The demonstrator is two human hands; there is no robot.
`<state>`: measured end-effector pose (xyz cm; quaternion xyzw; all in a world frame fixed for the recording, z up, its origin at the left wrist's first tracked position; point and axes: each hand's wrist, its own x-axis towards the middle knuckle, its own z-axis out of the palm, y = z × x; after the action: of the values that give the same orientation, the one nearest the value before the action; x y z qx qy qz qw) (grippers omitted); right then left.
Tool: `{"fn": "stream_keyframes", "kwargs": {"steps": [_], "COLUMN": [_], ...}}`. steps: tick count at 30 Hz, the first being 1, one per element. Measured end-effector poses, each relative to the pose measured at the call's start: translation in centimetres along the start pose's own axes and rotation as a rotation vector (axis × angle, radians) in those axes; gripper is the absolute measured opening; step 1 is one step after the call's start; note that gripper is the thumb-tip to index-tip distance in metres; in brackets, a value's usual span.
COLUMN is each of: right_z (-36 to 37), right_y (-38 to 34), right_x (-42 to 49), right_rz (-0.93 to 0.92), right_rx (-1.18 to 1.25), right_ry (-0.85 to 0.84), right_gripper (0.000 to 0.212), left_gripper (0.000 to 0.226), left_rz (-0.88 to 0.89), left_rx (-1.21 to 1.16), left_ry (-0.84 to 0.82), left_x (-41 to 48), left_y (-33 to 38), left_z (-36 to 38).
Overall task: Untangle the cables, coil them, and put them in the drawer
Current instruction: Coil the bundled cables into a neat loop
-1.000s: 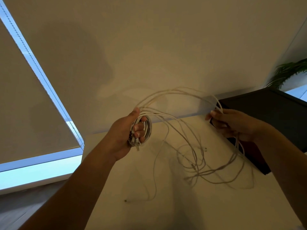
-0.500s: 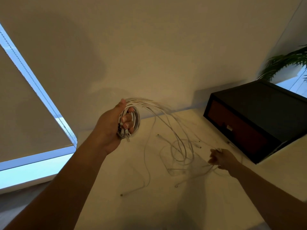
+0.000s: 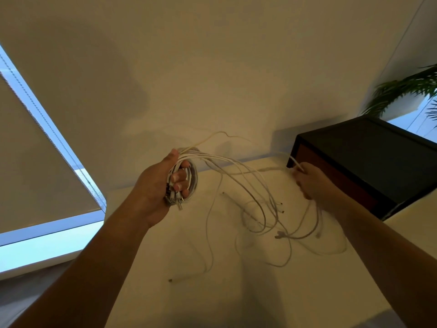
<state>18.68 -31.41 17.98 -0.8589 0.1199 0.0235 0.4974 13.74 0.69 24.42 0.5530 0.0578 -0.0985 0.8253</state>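
**Cables part-coiled, both hands engaged**

Head view, looking down over a cream tabletop [image 3: 189,299] set against a pale wall [image 3: 212,67].

Left hand [image 3: 156,183]: raised above the table, fingers curled tight around a small round coil of white cables [image 3: 193,178]. The thumb lies along the top of the coil. Several metal plug ends poke out below the fist.

Right hand [image 3: 312,183]: raised just in front of the cabinet, fingers closed around one or more thin white strands. A short cable end sticks up from the top of the grip.

Loose white cable strands [image 3: 260,192]: arcing from the coil across to the right hand, then drooping in tangled loops onto the table between and below the two hands. Several free ends with connectors lie on the surface. One long strand trails towards the near edge.

Black box-shaped cabinet [image 3: 369,157]: sits on the table at right, against the wall. Its reddish-brown drawer front [image 3: 335,178] is closed, partly hidden behind the right hand.

Surroundings: beige roller blind [image 3: 35,162] with bead chain at left, green palm-like plant [image 3: 406,88] at far right
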Motion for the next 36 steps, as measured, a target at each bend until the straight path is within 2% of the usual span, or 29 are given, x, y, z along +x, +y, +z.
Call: {"fn": "stream_keyframes", "kwargs": {"steps": [2, 3, 4, 6, 7, 10, 11, 13, 15, 17, 19, 21, 23, 25, 28, 30, 32, 34, 36], "right_z": [-0.7, -1.0, -1.1, -0.7, -0.5, -0.7, -0.6, -0.1, 0.6, 0.8, 1.0, 1.9, 3.2, 4.3, 6.1, 7.2, 7.9, 7.6, 7.0], "right_y": [-1.0, -1.2, -1.2, -1.1, -0.8, 0.2, 0.5, 0.7, 1.2, 1.7, 2.1, 1.9, 0.0, -2.5, -5.5, -6.9, -8.0, -8.6, -8.9], "right_x": [-0.3, -0.1, 0.0, -0.3, -0.4, -0.9, -0.8, -0.7, -0.3, 0.1, 0.3, -0.1, -1.9, -3.9, -4.9, -4.7, -4.4, -3.9, -3.9], "right_rz": [0.109, 0.119, 0.129, 0.128, 0.144, 0.198, 0.194, 0.124, 0.029, -0.003, -0.002, -0.112, -0.321, -0.597, -0.920, -0.983, -1.036, -1.126, -1.146], "right_rx": [0.548, 0.548, 0.411, -0.041, -0.092, 0.292, 0.300, 0.002, -0.258, -0.285, -0.394, -0.426, -0.236, -0.122, -0.345, -0.491, -0.517, -0.497, -0.480], "right_ry": [-0.158, -0.204, -0.208, -0.166, -0.189, -0.371, -0.375, -0.264, -0.066, 0.008, -0.003, 0.039, 0.083, 0.050, -0.010, -0.057, -0.095, -0.138, -0.217], "right_gripper": [0.017, 0.017, 0.017, 0.017, 0.017, 0.020, 0.020, 0.019, 0.019, 0.017, 0.034, 0.055, 0.054, 0.057, 0.087, 0.097, 0.085, 0.059, 0.042], "left_gripper": [0.040, 0.040, 0.040, 0.040, 0.040, 0.040, 0.041, 0.040, 0.040, 0.040, 0.041, 0.041, 0.042, 0.043, 0.043, 0.042, 0.040, 0.039, 0.038], "left_rz": [-0.002, -0.003, -0.005, -0.010, -0.012, -0.016, -0.017, -0.023, -0.029, -0.027, -0.026, -0.026, -0.029, -0.044, -0.085, -0.106, -0.107, -0.107, -0.112], "left_rx": [-0.002, -0.001, 0.001, 0.014, 0.024, 0.046, 0.049, 0.049, 0.049, 0.056, 0.062, 0.071, 0.090, 0.119, 0.172, 0.217, 0.287, 0.349, 0.368], "left_ry": [0.012, 0.015, 0.015, 0.005, -0.003, -0.021, -0.021, -0.023, -0.031, -0.041, -0.049, -0.055, -0.067, -0.090, -0.130, -0.169, -0.212, -0.232, -0.221], "left_x": [-0.1, -0.1, -0.1, 0.0, -0.1, -0.2, -0.2, -0.3, -0.3, -0.4, -0.5, -0.7, -0.7, -0.7, -0.8, -1.1, -1.4, -1.6, -1.7], "left_y": [0.1, 0.1, 0.2, 0.1, 0.0, -0.3, -0.4, -0.4, -0.3, -0.2, -0.1, 0.0, -0.1, -0.3, -0.6, -0.8, -0.9, -0.9, -0.8], "left_z": [0.0, 0.0, 0.1, 0.3, 0.5, 0.9, 0.9, 0.9, 1.0, 1.0, 1.2, 1.3, 1.4, 1.5, 1.8, 2.0, 1.9, 1.5, 0.9]}}
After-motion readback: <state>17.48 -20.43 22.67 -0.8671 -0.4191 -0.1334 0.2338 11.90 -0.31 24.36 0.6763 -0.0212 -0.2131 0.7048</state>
